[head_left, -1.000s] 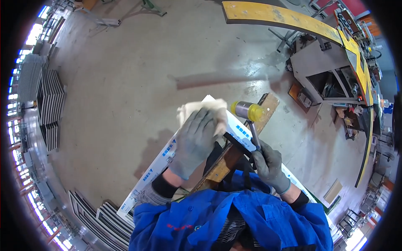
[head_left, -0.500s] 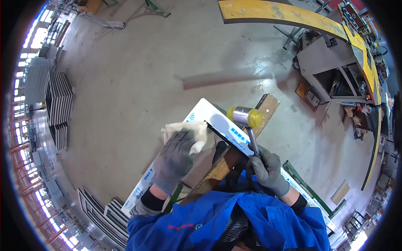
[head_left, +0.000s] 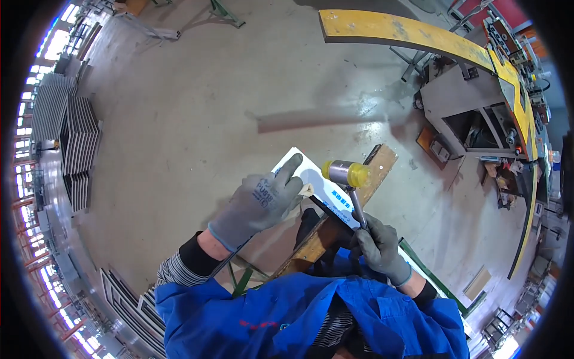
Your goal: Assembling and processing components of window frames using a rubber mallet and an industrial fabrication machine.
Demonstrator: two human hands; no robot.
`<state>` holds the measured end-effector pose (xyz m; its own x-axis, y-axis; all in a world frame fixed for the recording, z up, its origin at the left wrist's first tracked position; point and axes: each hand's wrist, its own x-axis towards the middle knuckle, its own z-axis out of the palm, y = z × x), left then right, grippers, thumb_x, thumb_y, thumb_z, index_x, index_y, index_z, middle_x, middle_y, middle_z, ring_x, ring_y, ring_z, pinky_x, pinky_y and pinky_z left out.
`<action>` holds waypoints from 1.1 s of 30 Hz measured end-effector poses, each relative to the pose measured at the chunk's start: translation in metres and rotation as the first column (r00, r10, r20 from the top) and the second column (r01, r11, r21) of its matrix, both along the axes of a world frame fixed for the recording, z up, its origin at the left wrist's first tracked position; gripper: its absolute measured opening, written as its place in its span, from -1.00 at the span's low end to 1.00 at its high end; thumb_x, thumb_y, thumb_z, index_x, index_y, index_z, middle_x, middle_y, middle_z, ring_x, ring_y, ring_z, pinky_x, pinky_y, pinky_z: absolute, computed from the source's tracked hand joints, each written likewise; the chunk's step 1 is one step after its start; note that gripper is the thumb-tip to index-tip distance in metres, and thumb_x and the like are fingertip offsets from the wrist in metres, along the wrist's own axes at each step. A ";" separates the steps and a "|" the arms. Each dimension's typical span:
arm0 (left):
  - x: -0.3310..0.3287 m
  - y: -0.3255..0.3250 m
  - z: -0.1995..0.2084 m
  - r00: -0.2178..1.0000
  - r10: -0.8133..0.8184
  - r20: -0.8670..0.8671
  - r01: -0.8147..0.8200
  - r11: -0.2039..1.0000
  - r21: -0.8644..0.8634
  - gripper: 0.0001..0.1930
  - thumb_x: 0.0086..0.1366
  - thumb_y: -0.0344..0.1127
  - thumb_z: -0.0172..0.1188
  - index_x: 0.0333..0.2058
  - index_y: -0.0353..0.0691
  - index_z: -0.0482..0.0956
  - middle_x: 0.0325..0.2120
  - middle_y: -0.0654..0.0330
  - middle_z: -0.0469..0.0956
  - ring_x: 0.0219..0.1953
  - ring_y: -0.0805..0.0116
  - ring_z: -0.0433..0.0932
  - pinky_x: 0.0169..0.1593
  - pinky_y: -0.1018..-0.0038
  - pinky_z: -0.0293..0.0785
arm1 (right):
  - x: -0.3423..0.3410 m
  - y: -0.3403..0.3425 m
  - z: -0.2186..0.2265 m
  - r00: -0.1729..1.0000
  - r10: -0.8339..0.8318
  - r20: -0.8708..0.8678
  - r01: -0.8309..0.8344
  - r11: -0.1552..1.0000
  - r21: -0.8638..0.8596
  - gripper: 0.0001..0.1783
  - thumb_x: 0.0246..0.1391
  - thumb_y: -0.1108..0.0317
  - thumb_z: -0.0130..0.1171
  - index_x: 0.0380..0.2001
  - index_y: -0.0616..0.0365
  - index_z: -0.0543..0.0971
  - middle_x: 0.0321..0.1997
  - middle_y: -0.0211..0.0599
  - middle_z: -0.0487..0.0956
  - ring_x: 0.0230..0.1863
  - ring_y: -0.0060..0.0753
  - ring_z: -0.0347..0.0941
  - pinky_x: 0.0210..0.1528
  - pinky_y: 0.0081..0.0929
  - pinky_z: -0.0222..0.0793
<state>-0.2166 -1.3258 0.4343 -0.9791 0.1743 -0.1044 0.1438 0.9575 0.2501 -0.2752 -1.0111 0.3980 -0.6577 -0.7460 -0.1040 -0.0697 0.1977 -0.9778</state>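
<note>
A workshop with a bare grey concrete floor [head_left: 197, 107] spreads out below the person, whose blue jacket [head_left: 299, 317] fills the lower edge. Nearest, the right hand [head_left: 376, 245], in a grey glove, is wrapped tight around the thin shaft of a mallet [head_left: 345, 173], low on the handle; its metal head with yellow end caps hangs just over the work. The left hand [head_left: 260, 200], also gloved, lies flat with fingers together on the near end of a long white panel [head_left: 311, 179], one finger stretched forward, a scrap of pale cloth or paper [head_left: 306, 190] peeking from under it. The panel rests across a wooden beam [head_left: 341, 209] and looks stiff, thin and fairly light, likely smooth under the glove; pressing down flat beside the strike point seems the surest hold. Farther off stand a grey machine cabinet [head_left: 472, 113], a yellow beam [head_left: 406, 36] and stacked grey panels [head_left: 78, 143].
</note>
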 end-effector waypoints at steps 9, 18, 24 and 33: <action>0.023 -0.002 -0.023 0.992 0.002 -0.129 0.000 1.000 0.017 -0.71 0.29 -0.08 0.43 -0.23 -0.12 0.59 0.19 -0.05 0.66 -0.35 0.22 0.76 -0.34 0.32 0.69 | -0.034 -0.042 0.019 0.954 0.123 -0.274 -0.065 0.975 0.212 -0.55 0.46 0.38 0.10 0.31 0.35 0.52 -0.37 -0.01 0.71 -0.39 -0.24 0.77 -0.34 -0.33 0.63; 0.024 -0.010 -0.028 0.987 -0.022 -0.161 0.044 0.990 0.136 -0.66 0.29 -0.07 0.43 -0.15 -0.18 0.62 0.14 0.01 0.70 -0.33 0.16 0.77 -0.33 0.28 0.71 | -0.052 -0.064 0.031 0.888 0.314 -0.336 -0.145 0.885 0.443 -0.53 0.45 0.29 0.19 0.30 0.29 0.53 -0.33 0.16 0.68 -0.31 0.13 0.75 -0.25 -0.15 0.62; 0.025 -0.013 -0.027 0.996 -0.013 -0.089 0.025 0.990 0.139 -0.66 0.31 -0.07 0.42 -0.10 -0.16 0.64 0.14 0.03 0.70 -0.29 0.15 0.80 -0.32 0.26 0.72 | -0.049 -0.069 0.050 0.907 0.220 -0.359 -0.113 0.948 0.296 -0.56 0.44 0.29 0.20 0.27 0.29 0.54 -0.34 0.20 0.67 -0.32 0.24 0.72 -0.28 -0.05 0.58; 0.033 -0.012 -0.029 0.988 0.007 -0.154 0.022 0.983 0.184 -0.72 0.34 -0.04 0.38 -0.13 -0.08 0.66 -0.01 0.13 0.77 -0.29 0.19 0.79 -0.32 0.25 0.71 | -0.046 -0.062 0.043 0.868 0.316 -0.383 -0.149 0.901 0.407 -0.54 0.43 0.29 0.20 0.29 0.25 0.52 -0.32 0.20 0.67 -0.27 0.27 0.72 -0.23 -0.01 0.61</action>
